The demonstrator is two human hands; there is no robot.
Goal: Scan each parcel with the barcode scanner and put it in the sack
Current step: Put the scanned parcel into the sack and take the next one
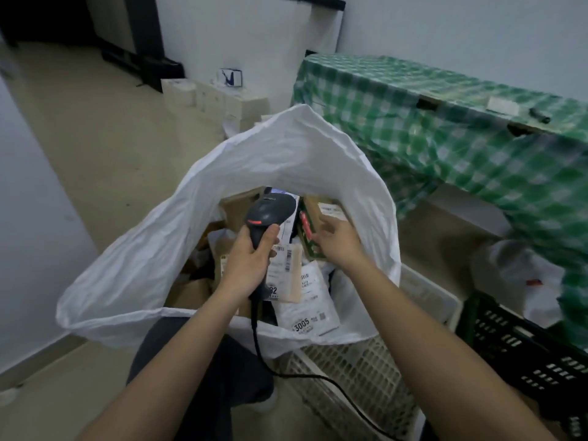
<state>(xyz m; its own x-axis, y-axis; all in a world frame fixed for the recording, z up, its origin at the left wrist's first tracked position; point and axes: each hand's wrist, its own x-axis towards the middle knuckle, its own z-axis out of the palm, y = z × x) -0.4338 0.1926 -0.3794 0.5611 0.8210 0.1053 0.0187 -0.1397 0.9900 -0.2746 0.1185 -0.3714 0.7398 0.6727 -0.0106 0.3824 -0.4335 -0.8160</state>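
Black plastic scanner (269, 214) was clamped in your left hand (251, 259), fingers wrapped round the grip, head tipped away from you and down into the sack (159, 237); its long axis ran near to far. Your right hand (337, 243) hovered with relaxed fingers just above a green-and-brown parcel (310, 230) inside the sack; contact could not be confirmed. Best practice here: let the parcel settle flat among the others before withdrawing, and keep the cable (318, 377) clear of the rim. Cream crate (366, 370) stood beside the sack.
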